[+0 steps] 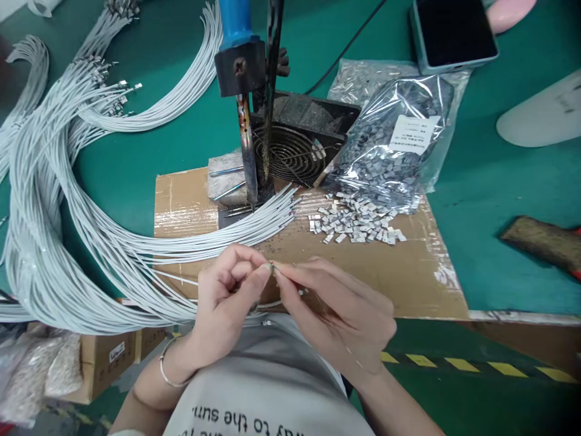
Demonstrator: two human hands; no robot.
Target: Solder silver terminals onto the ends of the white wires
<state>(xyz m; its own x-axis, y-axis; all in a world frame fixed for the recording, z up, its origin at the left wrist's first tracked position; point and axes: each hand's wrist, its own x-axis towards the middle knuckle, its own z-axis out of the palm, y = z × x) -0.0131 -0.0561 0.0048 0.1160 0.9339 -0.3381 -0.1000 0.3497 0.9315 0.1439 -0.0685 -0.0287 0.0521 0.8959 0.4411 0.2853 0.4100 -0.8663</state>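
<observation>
One left hand (230, 298) and one right hand (339, 303), fingertips pinched together on a tiny, indistinct piece (272, 265), above cardboard (408, 281) on a green bench (481, 188), white wires (213, 246) and loose metallic pieces (358, 219) beyond

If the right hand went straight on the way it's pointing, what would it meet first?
Most likely the left hand, at its fingertips: the right hand points at them, almost tip to tip. Whether they touch is too small to tell.

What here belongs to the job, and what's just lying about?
Likely the job's:
white cables
small metal connectors
blue-handled soldering iron
cardboard sheet
labelled parts bag
black fan

Probably just lying about:
dark-screened device
pink object
white cylindrical object
</observation>
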